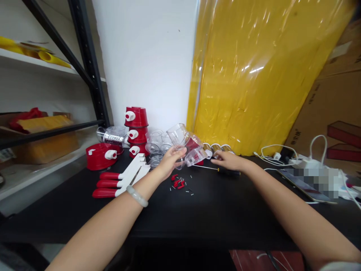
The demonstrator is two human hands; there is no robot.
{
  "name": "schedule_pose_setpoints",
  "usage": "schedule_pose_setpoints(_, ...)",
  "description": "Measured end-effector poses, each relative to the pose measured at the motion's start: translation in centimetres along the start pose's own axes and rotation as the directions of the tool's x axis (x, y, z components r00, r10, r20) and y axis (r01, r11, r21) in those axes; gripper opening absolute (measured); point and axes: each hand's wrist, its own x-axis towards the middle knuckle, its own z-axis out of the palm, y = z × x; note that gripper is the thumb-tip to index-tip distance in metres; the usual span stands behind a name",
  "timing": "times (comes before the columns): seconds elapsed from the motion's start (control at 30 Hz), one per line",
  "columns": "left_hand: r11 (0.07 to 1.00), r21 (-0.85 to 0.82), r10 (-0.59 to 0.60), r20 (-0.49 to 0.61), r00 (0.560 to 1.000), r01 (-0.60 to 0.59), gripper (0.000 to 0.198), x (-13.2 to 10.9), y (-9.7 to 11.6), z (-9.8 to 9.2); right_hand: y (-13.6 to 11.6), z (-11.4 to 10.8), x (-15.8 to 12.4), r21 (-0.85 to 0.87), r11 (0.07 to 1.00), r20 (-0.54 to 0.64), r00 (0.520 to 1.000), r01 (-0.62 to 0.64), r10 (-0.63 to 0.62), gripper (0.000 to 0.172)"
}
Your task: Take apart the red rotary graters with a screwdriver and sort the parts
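Note:
In my left hand [170, 162] is a clear plastic housing [186, 141] with a wide round opening, held up and tilted above the table; my fingers are closed round its lower part. My right hand [228, 160] reaches over a screwdriver [229, 171] with a dark handle and long thin shaft. Its fingers are stretched out towards several perforated metal drums [216, 148] with white rims, and I see nothing held in them. More clear plastic parts [154, 147] stand behind my left hand. Small red pieces [178, 183] and tiny screws [189, 192] lie in front.
Red bases with white knobs [138, 133] are stacked at the back left, beside another red base [98, 160]. White arms with red handles [109, 183] lie nearby on the black table [220, 214]. Cables [275, 162] and a tablet [304, 184] lie right; a shelf rack [93, 75] stands left.

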Motion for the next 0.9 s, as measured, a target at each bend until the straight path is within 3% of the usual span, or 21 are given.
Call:
schedule_pose_setpoints(0.07, 1.000, -0.012, 0.021, -0.064, 0.998, -0.022, 0.049, 0.1, 0.0, 0.1, 2.0, 1.2, -1.4, -0.109, 0.993, 0.106, 0.993, -0.035, 0.047, 0.047)
schedule_pose_setpoints(0.2, 0.998, -0.040, 0.048, -0.131, 0.990, -0.054, 0.052, 0.1, 0.4, 0.0, 3.4, 3.1, -3.1, -0.155, 0.988, 0.077, 0.997, -0.020, 0.032, 0.029)
schedule_pose_setpoints(0.33, 0.990, -0.089, 0.096, -0.165, 0.982, -0.112, 0.052, 0.1, 0.7, -0.1, 3.2, 2.3, -3.6, -0.112, 0.993, 0.028, 0.999, 0.047, -0.044, 0.019)
schedule_pose_setpoints(0.43, 0.967, -0.141, 0.178, -0.225, 0.958, -0.213, 0.053, 0.3, 0.7, -0.4, 2.9, 0.2, -3.9, 0.031, 0.996, -0.071, 0.994, 0.079, -0.077, 0.021)
schedule_pose_setpoints(0.57, 0.921, -0.161, 0.279, -0.361, 0.890, -0.354, 0.051, 0.9, 0.9, -1.0, 1.4, -1.5, -3.8, 0.257, 0.965, -0.223, 0.975, 0.043, 0.016, 0.028)
schedule_pose_setpoints(0.73, 0.907, -0.128, 0.291, -0.494, 0.819, -0.400, 0.049, 1.1, 1.0, -1.7, -0.8, 1.3, -3.2, 0.248, 0.957, -0.527, 0.850, 0.153, 0.000, 0.026)
schedule_pose_setpoints(0.83, 0.905, -0.134, 0.283, -0.518, 0.807, -0.403, 0.048, 1.1, 0.9, -1.9, -0.2, 3.7, -3.0, 0.207, 0.956, -0.588, 0.808, 0.209, -0.050, 0.023)
schedule_pose_setpoints(0.9, 0.900, -0.135, 0.289, -0.528, 0.798, -0.415, 0.050, 1.1, 0.7, -1.8, 0.7, 4.7, -3.1, 0.200, 0.955, -0.589, 0.806, 0.220, -0.062, 0.024)
